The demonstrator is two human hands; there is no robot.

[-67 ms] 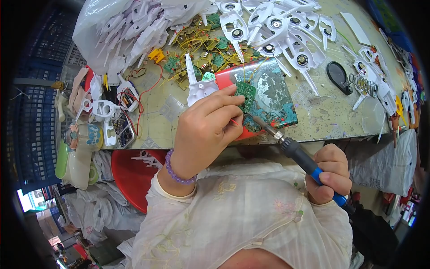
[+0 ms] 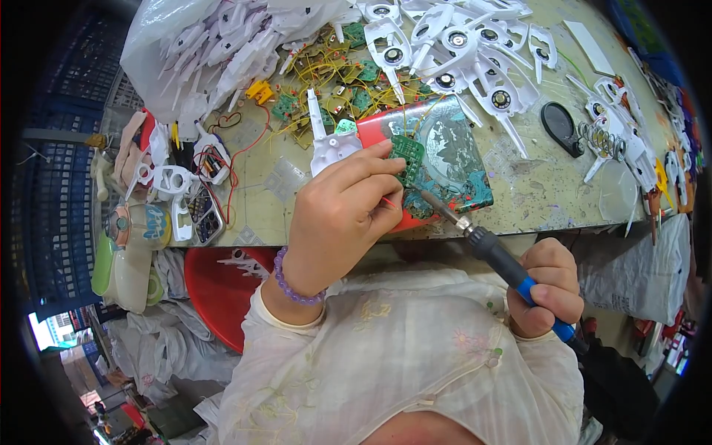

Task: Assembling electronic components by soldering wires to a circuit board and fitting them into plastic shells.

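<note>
The left hand (image 2: 345, 204) is positioned over the near left part of a flat, worn block (image 2: 452, 141). Its fingers are bent and close together. Two fingertips press on the left side of a green circuit board (image 2: 408, 152), which lies on the block. Below them, the thumb and a bent finger are pinched together on a thin red wire (image 2: 388, 201); a short length shows beside the thumb. The full contact under the fingers is hidden.

The right hand (image 2: 547, 288) is closed around the blue and black handle of a soldering iron (image 2: 495, 252), with the fingers curled and the thumb laid along the grip. The iron slants up and to the left. Its tip is just beside the lower edge of the circuit board; whether they touch cannot be told.

A white plastic casing (image 2: 334, 150) lies directly behind the left hand and is partly covered by it. Beyond the block, a heap of boards with yellow wires (image 2: 337, 78) occupies the table (image 2: 526, 189). White casings with round black inserts (image 2: 454, 44) are piled at the far side, and one reaches near the block's far right corner. A clear bag of white parts (image 2: 222, 52) stands at the far left. An oval black-rimmed part (image 2: 561, 126) and a coil spring (image 2: 602, 141) lie to the right, well apart from the board.
</note>
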